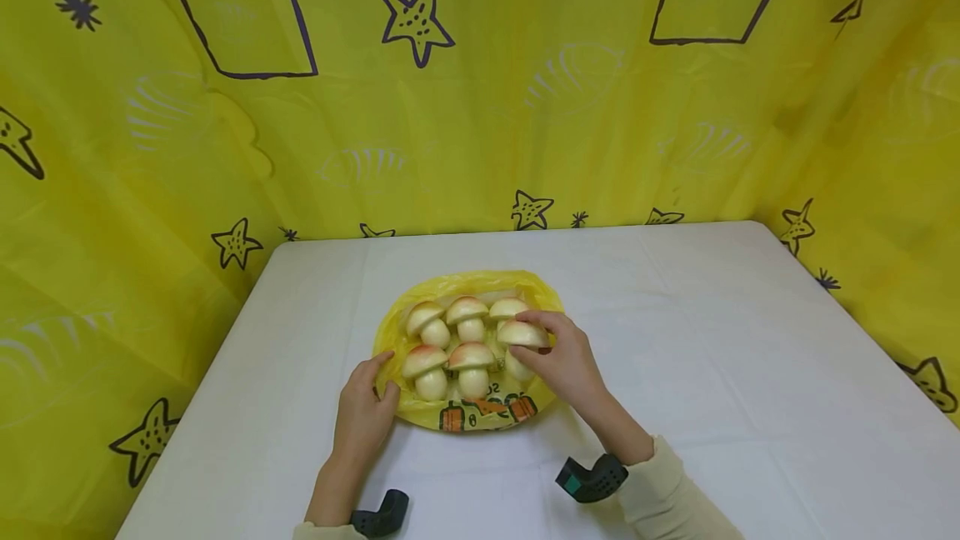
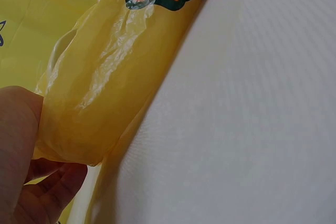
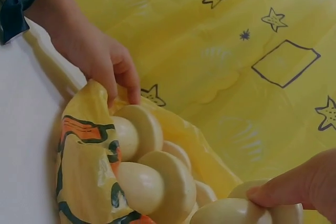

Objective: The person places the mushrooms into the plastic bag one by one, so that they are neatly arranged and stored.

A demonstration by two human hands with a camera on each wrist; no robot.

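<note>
Several pale cream toy mushrooms (image 1: 471,357) with reddish-tinged caps lie in two rows in an open yellow plastic bag (image 1: 420,417) printed with orange and green shapes. My right hand (image 1: 566,365) pinches the cap of the mushroom (image 1: 522,334) at the right end of the near row, thumb on the near side and fingers over the top. At the bag's left edge, my left hand (image 1: 363,415) holds the plastic between thumb and fingers. The left wrist view shows the thumb (image 2: 18,135) on one side of the plastic, with curled fingers (image 2: 55,192) below.
The bag stands on a white-covered table (image 1: 675,340). Behind and at both sides hangs a yellow curtain (image 1: 480,123) with printed stars and fish. Dark camera bands sit on both wrists.
</note>
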